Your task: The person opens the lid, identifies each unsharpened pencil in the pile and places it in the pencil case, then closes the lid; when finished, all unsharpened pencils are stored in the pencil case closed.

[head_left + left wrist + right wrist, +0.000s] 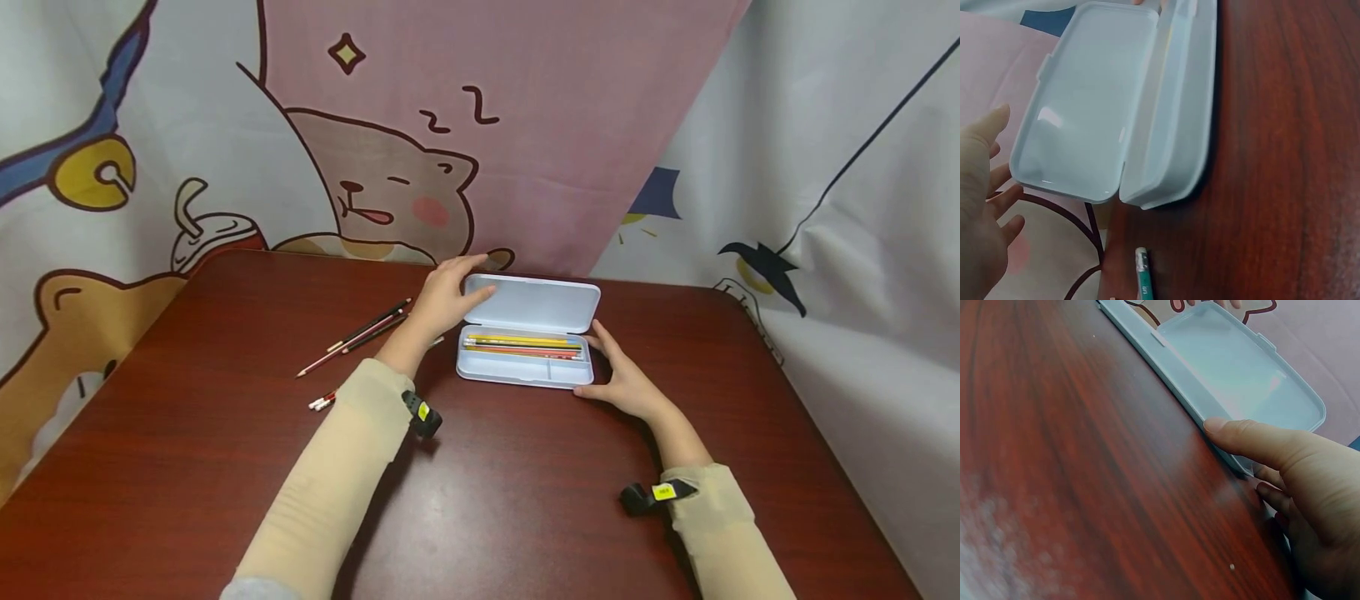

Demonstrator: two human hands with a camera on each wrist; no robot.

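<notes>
An open pale-blue pencil case [510,371] lies on the table, its lid [536,302] raised toward the back. Several pencils [517,346], yellow, dark and orange-red, fill its rear compartment. My right hand [626,382] grips the case's right end, with the thumb [1241,434] on the front wall and the other fingers round the end. At the lid's left edge, my left hand [442,296] has its fingers spread. In the left wrist view, the fingertips of this hand [982,194] are close to the lid's edge; whether they touch it I cannot tell.
Several dark and reddish pencils [363,333] lie loose left of the case. White-ended pencils [322,402] stick out from under the left forearm. One green pencil [1144,275] lies near the case's left end. A printed curtain [600,125] hangs behind the brown table [487,517].
</notes>
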